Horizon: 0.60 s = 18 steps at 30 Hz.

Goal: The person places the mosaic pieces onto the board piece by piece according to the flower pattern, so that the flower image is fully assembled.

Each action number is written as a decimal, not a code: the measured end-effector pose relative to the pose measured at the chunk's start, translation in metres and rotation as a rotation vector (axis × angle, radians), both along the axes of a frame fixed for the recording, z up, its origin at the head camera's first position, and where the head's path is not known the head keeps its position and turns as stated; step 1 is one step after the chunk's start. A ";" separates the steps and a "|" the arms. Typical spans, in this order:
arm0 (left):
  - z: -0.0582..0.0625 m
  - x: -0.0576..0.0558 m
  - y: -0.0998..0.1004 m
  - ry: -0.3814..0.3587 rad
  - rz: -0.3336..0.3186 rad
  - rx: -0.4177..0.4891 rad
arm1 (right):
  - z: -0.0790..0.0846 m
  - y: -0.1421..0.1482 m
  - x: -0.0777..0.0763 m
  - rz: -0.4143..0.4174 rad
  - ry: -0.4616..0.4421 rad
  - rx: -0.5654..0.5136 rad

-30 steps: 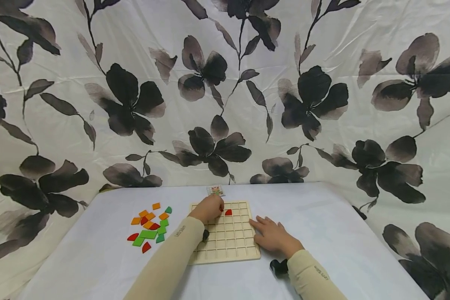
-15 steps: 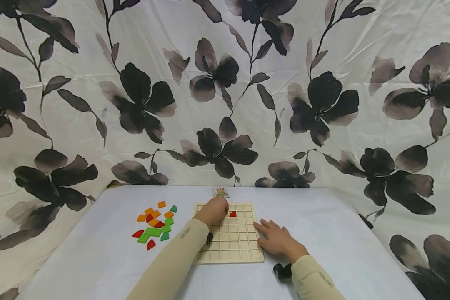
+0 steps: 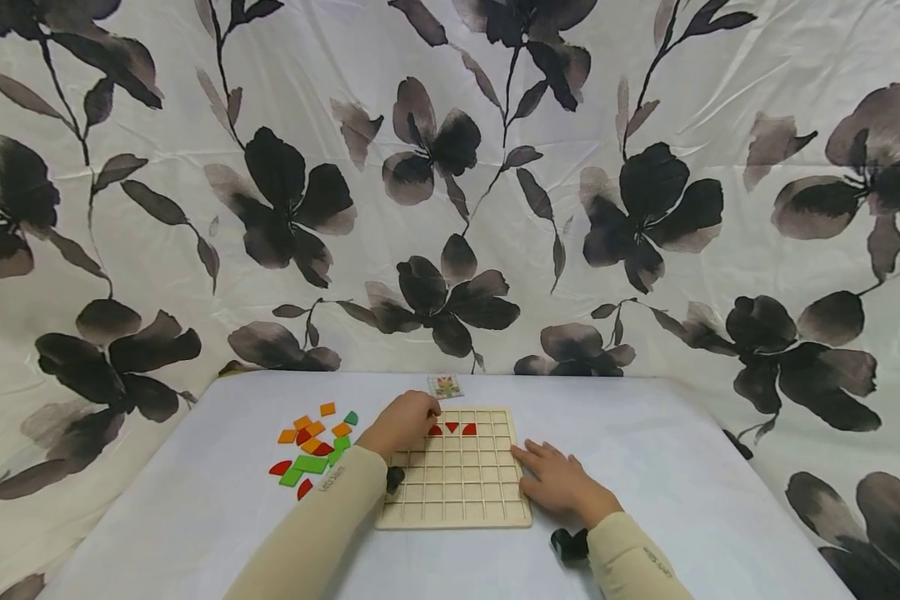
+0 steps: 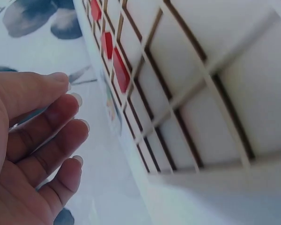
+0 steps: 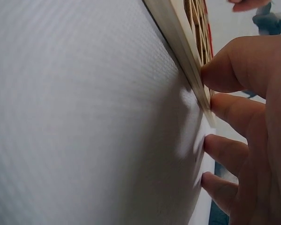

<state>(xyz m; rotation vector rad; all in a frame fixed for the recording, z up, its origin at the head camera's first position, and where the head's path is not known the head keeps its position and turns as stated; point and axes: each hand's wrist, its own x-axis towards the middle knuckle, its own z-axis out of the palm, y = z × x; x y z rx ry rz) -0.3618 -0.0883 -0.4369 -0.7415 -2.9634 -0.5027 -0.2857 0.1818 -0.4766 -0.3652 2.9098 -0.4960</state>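
A pale wooden grid board (image 3: 457, 479) lies on the table. Three red pieces sit in one row near its far edge: a triangle (image 3: 452, 427) between two rounded ones, the left one partly behind my left hand (image 3: 403, 423). That hand hovers over the board's far left corner. In the left wrist view its fingers (image 4: 68, 138) are loosely bent, with nothing between them, apart from the red pieces (image 4: 121, 70). My right hand (image 3: 562, 482) rests at the board's right side, fingers spread. Up close, its thumb and forefinger touch the board's edge (image 5: 178, 42).
Left of the board lie scattered orange (image 3: 327, 409), green (image 3: 311, 465) and red (image 3: 280, 467) flat pieces, some hidden by the left sleeve (image 3: 300, 517). A small picture card (image 3: 444, 386) lies beyond the board. Behind the table hangs a floral cloth (image 3: 450, 208).
My left hand has let go and drawn back to the left, uncovering a red triangle and another red piece beside the first. The right hand stays at the board's edge.
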 end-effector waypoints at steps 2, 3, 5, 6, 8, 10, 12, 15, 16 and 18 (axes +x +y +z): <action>0.001 0.001 -0.007 0.006 0.027 -0.011 | 0.000 0.000 0.000 0.003 0.006 0.003; 0.002 0.002 -0.010 0.006 0.039 -0.013 | 0.000 0.000 -0.001 0.003 0.007 0.004; 0.004 0.004 -0.017 0.003 0.067 -0.027 | -0.001 0.000 -0.001 0.003 0.006 0.007; 0.006 0.005 -0.020 -0.001 0.081 -0.031 | -0.001 0.001 -0.001 0.002 0.007 0.009; 0.009 0.008 -0.028 -0.009 0.102 -0.033 | -0.002 0.000 -0.002 0.004 0.011 0.013; 0.011 0.009 -0.036 -0.020 0.117 -0.032 | -0.003 0.000 -0.002 0.001 0.007 0.016; 0.012 0.010 -0.045 -0.032 0.130 -0.030 | -0.003 0.000 -0.001 -0.001 0.006 0.018; 0.012 0.010 -0.059 -0.033 0.146 -0.039 | -0.001 -0.001 0.000 -0.005 -0.001 0.016; 0.011 0.010 -0.064 -0.034 0.155 -0.045 | -0.001 -0.001 0.000 -0.003 -0.001 0.016; 0.013 0.012 -0.073 -0.031 0.165 -0.051 | 0.000 -0.001 0.000 0.001 -0.002 0.013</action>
